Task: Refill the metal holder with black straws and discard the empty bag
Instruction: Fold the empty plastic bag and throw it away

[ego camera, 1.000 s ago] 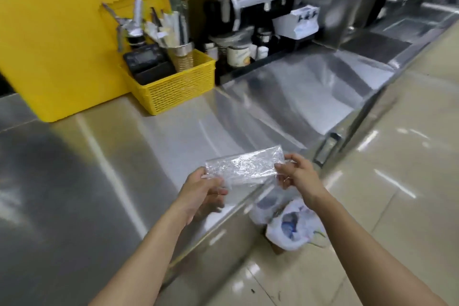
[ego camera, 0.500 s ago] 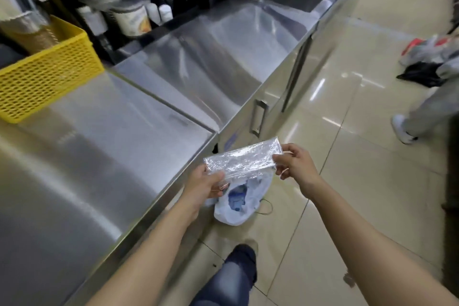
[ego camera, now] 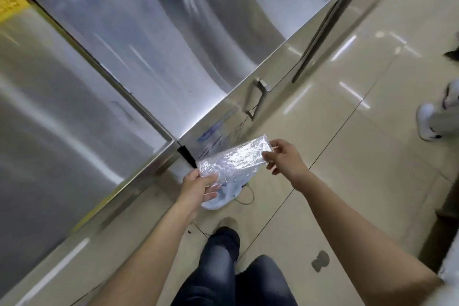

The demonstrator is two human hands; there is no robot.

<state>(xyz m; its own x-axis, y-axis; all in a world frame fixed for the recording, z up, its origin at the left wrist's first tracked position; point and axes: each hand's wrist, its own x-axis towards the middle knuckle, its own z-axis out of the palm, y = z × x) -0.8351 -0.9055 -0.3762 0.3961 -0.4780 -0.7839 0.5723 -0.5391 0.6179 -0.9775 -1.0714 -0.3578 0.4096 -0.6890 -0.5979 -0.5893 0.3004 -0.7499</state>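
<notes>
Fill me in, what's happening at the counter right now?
A person stands beside the steel counter, holding an empty, crinkled clear plastic bag stretched between both hands. The left hand grips its near end and the right hand pinches the far end. The bag hangs off the counter's edge, above a white bag sitting on the tiled floor. No straws or holder are in view, and the bag is not yet discarded.

Bare forearms (ego camera: 154, 251), dark blue jeans (ego camera: 223, 271), a worn shoe (ego camera: 227, 222).
</notes>
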